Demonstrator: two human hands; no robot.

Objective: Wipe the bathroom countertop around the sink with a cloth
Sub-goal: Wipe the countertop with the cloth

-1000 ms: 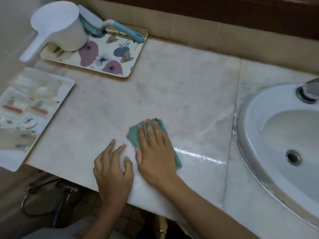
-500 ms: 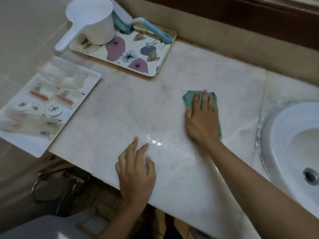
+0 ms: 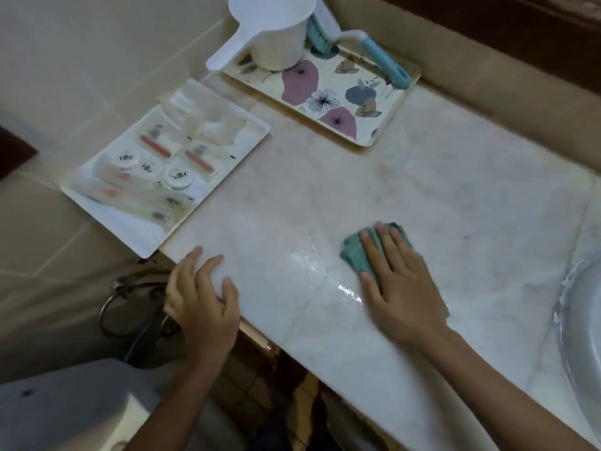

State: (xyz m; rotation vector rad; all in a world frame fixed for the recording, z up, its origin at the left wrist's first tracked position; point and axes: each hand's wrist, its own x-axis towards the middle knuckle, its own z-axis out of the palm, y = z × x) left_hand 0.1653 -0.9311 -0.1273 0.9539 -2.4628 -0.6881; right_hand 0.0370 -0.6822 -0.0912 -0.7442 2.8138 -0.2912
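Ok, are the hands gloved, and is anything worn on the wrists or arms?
No gloves: the left hand and the right hand are both bare, and no rings show on the fingers. No watch or band shows on either wrist. The left forearm and the right forearm are uncovered as far as the picture's edge, so no sleeve is in view.

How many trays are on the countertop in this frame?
2. A floral tray sits at the back wall, holding a white dipper and a scrub brush; a white tray of toiletries overhangs the left end of the countertop. None looks hidden.
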